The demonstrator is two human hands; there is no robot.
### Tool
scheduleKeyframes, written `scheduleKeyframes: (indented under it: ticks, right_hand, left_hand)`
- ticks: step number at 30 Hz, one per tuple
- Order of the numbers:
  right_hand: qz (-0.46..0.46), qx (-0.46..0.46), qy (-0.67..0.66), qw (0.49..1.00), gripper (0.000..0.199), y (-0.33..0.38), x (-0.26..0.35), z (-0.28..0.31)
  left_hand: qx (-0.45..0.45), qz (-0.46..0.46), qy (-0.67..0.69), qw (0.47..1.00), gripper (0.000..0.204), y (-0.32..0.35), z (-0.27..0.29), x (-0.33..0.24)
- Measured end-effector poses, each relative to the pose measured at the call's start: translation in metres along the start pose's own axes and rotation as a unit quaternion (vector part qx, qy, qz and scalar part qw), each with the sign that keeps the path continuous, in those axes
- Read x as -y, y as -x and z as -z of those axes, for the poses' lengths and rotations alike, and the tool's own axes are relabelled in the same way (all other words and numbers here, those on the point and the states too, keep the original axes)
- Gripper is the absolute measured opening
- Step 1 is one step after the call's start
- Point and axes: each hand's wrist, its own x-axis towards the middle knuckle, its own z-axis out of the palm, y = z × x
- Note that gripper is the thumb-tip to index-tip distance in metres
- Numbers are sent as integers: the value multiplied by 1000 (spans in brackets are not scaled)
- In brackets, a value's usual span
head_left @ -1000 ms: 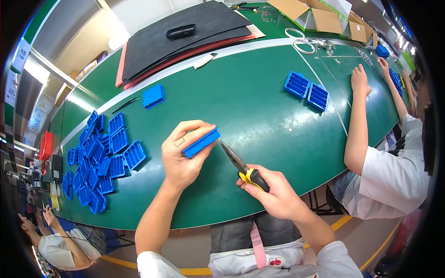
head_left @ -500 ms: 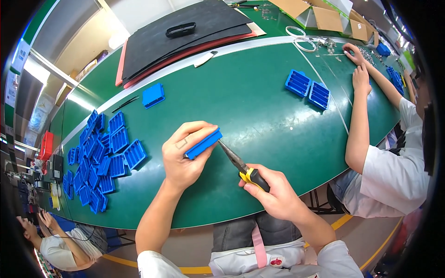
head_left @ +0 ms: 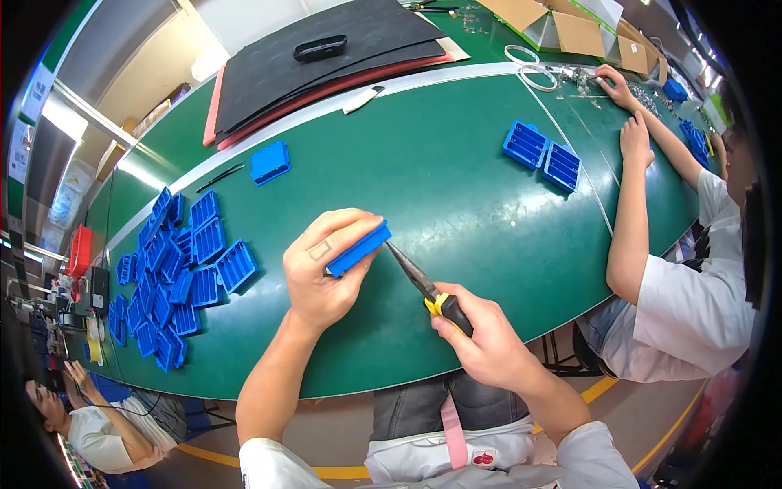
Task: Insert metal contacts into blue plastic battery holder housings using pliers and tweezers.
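Note:
My left hand is closed around a blue plastic battery holder, held edge-up over the green table. In my right hand is a pair of long-nose pliers with yellow and black handles. The pliers' tip meets the holder's right end; whether the jaws grip anything there is too small to tell. To the left lies a heap of blue battery holders with slotted compartments. A single blue holder rests face down beyond my left hand, and two joined-looking ones lie at the right.
Tweezers lie beyond the heap. Black sheets carrying a black tray are stacked at the back, with a white-handled blade before them. White rings, small metal parts and open cartons are far right, near a co-worker's arms.
My hands and the holder stay nearly in place; the pliers have shifted very slightly. The co-worker's far hand at the right has moved a little left toward the metal parts.

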Motion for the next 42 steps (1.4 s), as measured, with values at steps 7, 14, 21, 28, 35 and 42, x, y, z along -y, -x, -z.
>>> scheduleKeyframes:
  ticks: [7, 14, 21, 28, 35, 42]
  right_hand:
    - [-3, -16, 7, 1000, 29, 4, 1, -3]
    - [-133, 62, -78, 986, 17, 1, 6, 20]
    - [-180, 124, -31, 975, 22, -4, 20, 43]
    - [-25, 80, -10, 996, 37, 5, 4, 22]
    - [-18, 49, 26, 998, 37, 5, 2, 13]
    - [-7, 49, 30, 998, 37, 4, 2, 11]
  left_hand:
    - [1, 32, 8, 999, 33, 3, -2, -2]
    - [73, -202, -183, 959, 38, -3, 4, 13]
    - [38, -79, -85, 992, 40, 4, 3, 9]
    - [-1, 43, 9, 999, 36, 7, -8, -3]
    - [23, 81, 71, 994, 38, 10, -12, -1]
    - [8, 59, 40, 997, 39, 10, -13, -3]
